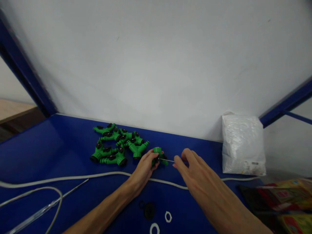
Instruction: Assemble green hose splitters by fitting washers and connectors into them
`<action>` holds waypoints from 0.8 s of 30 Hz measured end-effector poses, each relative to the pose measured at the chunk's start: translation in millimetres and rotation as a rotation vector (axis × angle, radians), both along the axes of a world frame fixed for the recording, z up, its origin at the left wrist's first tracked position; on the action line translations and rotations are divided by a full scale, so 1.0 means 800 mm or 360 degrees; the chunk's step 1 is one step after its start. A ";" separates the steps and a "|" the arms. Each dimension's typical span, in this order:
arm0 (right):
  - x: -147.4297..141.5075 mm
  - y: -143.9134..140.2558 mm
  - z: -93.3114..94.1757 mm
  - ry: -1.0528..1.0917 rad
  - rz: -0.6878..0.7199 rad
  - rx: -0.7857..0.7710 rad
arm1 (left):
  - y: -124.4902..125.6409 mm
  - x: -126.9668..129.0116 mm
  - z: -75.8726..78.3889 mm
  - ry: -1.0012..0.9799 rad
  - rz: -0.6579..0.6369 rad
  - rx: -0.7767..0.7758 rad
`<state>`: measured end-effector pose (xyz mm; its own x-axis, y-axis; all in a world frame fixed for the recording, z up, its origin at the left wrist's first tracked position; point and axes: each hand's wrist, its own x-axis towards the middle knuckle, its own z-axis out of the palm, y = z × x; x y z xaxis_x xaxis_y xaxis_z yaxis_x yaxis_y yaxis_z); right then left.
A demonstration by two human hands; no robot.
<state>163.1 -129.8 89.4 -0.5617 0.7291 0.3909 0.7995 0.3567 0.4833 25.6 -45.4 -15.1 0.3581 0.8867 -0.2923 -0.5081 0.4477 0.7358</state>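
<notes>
My left hand (143, 165) is closed around a green and black Y-shaped hose splitter (157, 150), partly covered by the fingers. In my right hand (195, 170), thumb and fingers pinch a thin metal tool (167, 160) that looks like a screwdriver shaft; any handle is hidden. Its tip reaches the black part of the splitter. Just left of my left hand, several more green hose splitters (136, 150) with black valve levers lie in a loose group on the blue table (65, 143).
A white cable (107, 174) crosses the table beneath my wrists. Near the front lie a black disc (149, 211) and white rings (168, 216). A clear tube (36, 214) lies at left. At right stand a white plastic-wrapped package (243, 144) and colourful packets (287, 195).
</notes>
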 end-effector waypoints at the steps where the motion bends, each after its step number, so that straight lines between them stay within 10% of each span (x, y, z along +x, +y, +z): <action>1: -0.001 0.000 0.003 0.0019 -0.0001 -0.0010 | 0.000 0.000 0.001 0.0003 0.0013 -0.0015; 24: -0.013 0.011 0.001 0.0010 -0.0045 -0.0042 | 0.004 -0.001 -0.021 0.0117 0.0031 0.0062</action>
<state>152.9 -120.9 90.2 -0.5382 0.7548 0.3750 0.8124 0.3463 0.4692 25.1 -42.0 -31.6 0.3196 0.9044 -0.2826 -0.4604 0.4089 0.7879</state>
